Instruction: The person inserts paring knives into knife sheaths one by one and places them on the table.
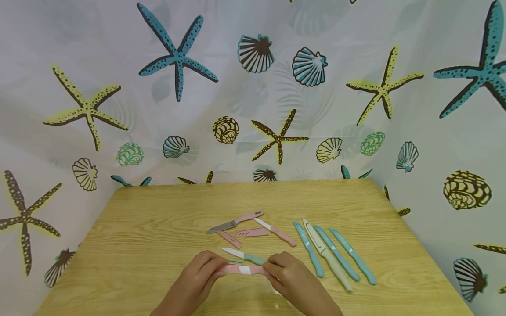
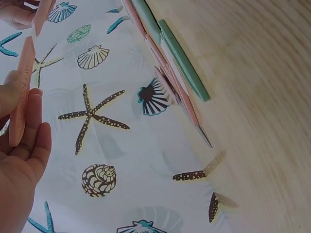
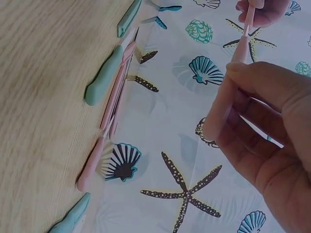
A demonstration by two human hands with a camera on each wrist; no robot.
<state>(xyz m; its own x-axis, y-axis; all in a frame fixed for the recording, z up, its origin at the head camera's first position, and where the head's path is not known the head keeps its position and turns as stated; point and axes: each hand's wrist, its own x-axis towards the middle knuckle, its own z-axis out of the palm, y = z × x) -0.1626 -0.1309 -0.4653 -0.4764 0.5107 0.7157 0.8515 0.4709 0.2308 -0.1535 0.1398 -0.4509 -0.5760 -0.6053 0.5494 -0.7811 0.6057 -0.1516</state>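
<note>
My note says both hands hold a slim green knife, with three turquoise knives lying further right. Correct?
The slim knife held by left hand and right hand is pink, not green, as the head view shows; three turquoise knives lie further right.

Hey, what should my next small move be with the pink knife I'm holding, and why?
I'd probably ease the pink sheath straight off, away from the pink handle. Your left grip pinches the sheath and your right grip holds the handle, while the larger pink knife, smaller pink knife and green knife already lie unsheathed.
</note>
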